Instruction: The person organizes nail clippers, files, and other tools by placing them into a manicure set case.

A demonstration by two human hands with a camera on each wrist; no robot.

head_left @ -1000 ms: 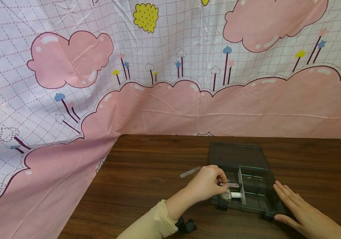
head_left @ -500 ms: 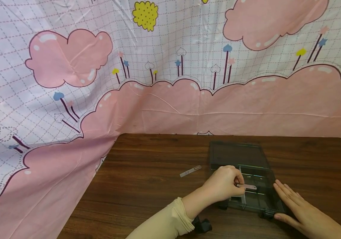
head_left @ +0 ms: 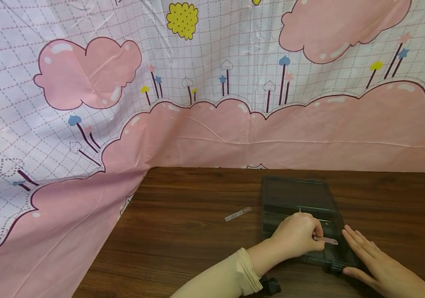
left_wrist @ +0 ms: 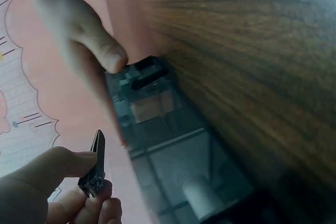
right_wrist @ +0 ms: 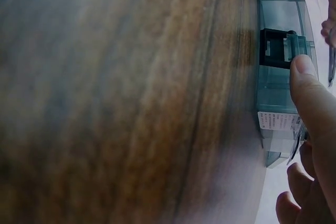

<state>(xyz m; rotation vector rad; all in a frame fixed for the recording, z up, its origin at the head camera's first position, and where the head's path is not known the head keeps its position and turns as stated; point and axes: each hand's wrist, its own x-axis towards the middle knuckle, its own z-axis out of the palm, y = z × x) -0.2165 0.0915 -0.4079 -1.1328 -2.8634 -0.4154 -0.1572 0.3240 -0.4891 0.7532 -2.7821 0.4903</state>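
Note:
My left hand (head_left: 299, 236) pinches a nail clipper (head_left: 327, 240) with a pale pink lever, above the right part of a dark see-through compartment box (head_left: 313, 260). In the left wrist view the nail clipper (left_wrist: 96, 166) sits between thumb and fingers. My right hand (head_left: 374, 260) rests on the box's right side with fingers straight; its thumb is by the front latch (right_wrist: 281, 48). The box's hinged lid (head_left: 296, 192) lies back on the table. Inside, a small bottle's white cap (left_wrist: 202, 198) shows in the left wrist view; my left hand hides it in the head view.
A narrow pale strip (head_left: 238, 213) lies on the dark wooden table (head_left: 182, 231), left of the box. A black strap (head_left: 270, 285) is at my left wrist. Behind the table hangs a pink and white patterned cloth (head_left: 212, 136).
My left hand has carried the nail clipper rightward, from over the left compartments past the divider to over the right ones. My right hand has stayed at the box's side.

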